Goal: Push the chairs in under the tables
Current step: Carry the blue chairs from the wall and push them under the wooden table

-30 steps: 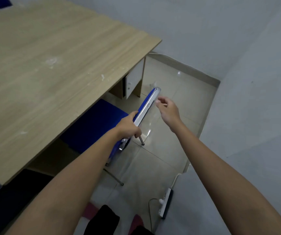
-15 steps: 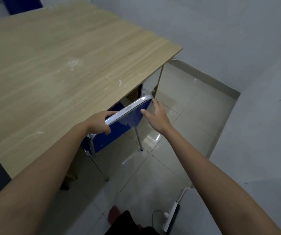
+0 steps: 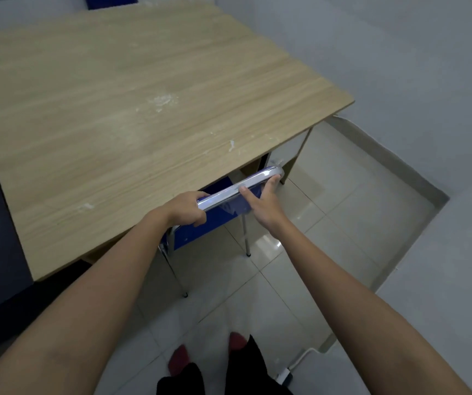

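A blue chair (image 3: 200, 230) with a chrome frame stands at the near edge of a light wooden table (image 3: 132, 115). Its seat is hidden under the tabletop; only the backrest, the top rail and two thin metal legs show. My left hand (image 3: 185, 208) is curled around the left end of the chrome top rail. My right hand (image 3: 262, 202) lies against the backrest's right part, thumb on the rail and fingers reaching toward its right corner.
Pale floor tiles (image 3: 328, 223) run to grey walls at the right and far side. A white power strip (image 3: 284, 376) with a cable lies on the floor near my feet (image 3: 179, 357). Another blue chair back (image 3: 111, 1) shows beyond the table's far edge.
The chair has slid in under the table; its blue seat, seen a second ago, is now hidden. My right hand went from hovering to resting on the backrest.
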